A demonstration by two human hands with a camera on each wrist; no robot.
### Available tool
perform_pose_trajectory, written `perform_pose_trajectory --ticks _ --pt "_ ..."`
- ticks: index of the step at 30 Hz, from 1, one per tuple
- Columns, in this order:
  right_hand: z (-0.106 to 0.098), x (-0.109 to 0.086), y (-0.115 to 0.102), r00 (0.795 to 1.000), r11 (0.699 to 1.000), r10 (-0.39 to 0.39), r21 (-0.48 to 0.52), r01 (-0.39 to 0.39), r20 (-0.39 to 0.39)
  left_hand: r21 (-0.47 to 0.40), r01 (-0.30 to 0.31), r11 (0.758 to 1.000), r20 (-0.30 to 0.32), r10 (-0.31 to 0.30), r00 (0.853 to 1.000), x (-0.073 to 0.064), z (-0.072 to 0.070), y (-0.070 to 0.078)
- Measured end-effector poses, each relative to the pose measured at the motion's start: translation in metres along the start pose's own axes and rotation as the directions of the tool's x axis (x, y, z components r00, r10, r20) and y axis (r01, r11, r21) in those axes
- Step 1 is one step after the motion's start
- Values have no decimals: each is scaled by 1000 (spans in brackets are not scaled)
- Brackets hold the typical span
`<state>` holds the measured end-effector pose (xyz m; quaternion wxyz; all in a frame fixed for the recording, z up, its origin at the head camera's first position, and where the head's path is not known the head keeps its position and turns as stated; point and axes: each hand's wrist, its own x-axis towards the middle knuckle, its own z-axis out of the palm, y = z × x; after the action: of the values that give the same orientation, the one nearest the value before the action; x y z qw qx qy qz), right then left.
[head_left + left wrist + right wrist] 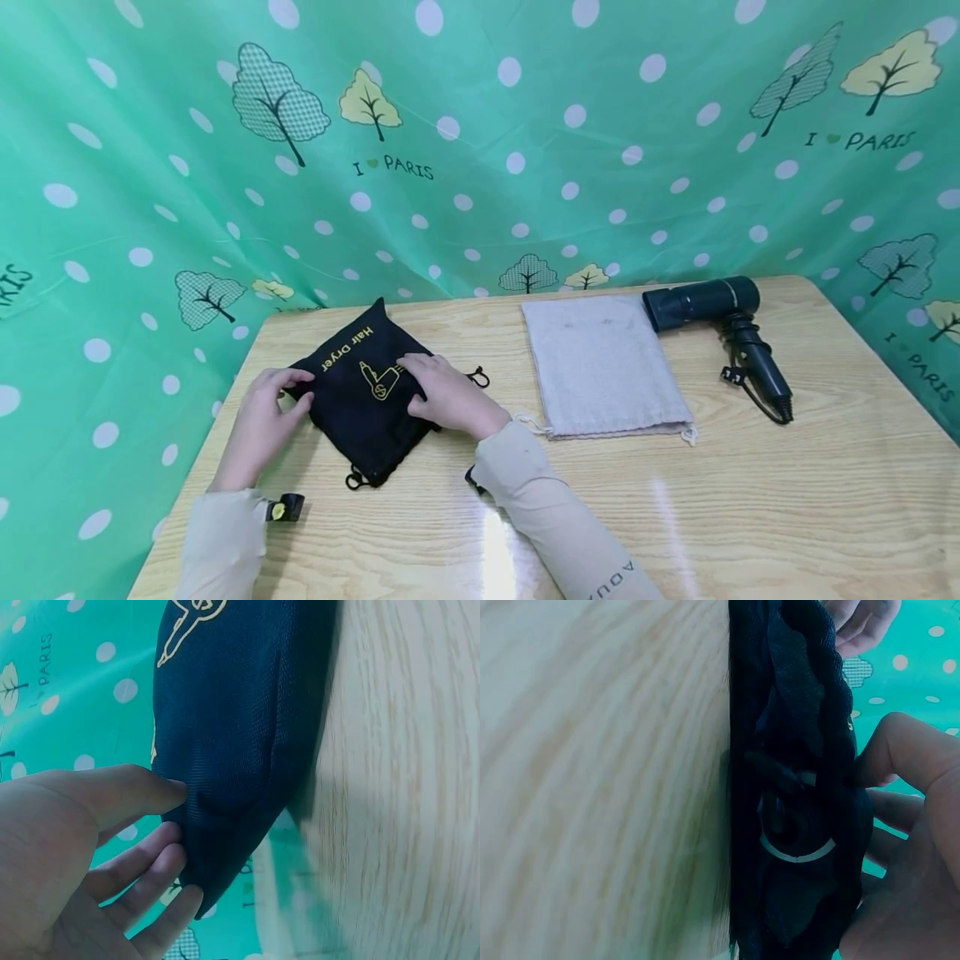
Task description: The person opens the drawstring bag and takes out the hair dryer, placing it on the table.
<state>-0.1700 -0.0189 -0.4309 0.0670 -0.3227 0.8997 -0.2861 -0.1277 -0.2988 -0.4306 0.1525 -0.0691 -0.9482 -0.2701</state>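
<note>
A black drawstring pouch (367, 425) lies askew on the table, with gold "Hair Dryer" lettering and a gold dryer outline on top. My left hand (264, 410) is at its left corner, thumb and fingers spread apart and fingertips on the cloth (232, 735). Across the pouch, my right hand (450, 392) rests its fingers and thumb on the upper side near the mouth. The mouth gapes in the right wrist view, showing a dark object with a pale ring (799, 855) inside; the rest of it is hidden.
Right of the pouch, a grey cloth drawstring bag (603, 367) lies flat. A black hair dryer (705, 302) with its cord wound round the handle lies beyond it, its nozzle by the bag's corner. A green polka-dot curtain (465, 150) hangs behind the wooden table (750, 500).
</note>
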Motion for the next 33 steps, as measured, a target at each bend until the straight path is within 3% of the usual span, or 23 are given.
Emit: perform_pose_trajectory --ticks 9,20,33 --pt "2 0 1 1000 1000 -14 -5 14 -13 -21 41 999 23 -41 999 -1 -4 -4" --pt "3 0 -1 1000 1000 -22 -19 22 -19 -14 76 997 112 -74 991 -2 -7 -17" --pt "-1 -1 4 996 994 -85 -68 83 -20 -1 129 992 133 -127 983 -2 -10 -21"
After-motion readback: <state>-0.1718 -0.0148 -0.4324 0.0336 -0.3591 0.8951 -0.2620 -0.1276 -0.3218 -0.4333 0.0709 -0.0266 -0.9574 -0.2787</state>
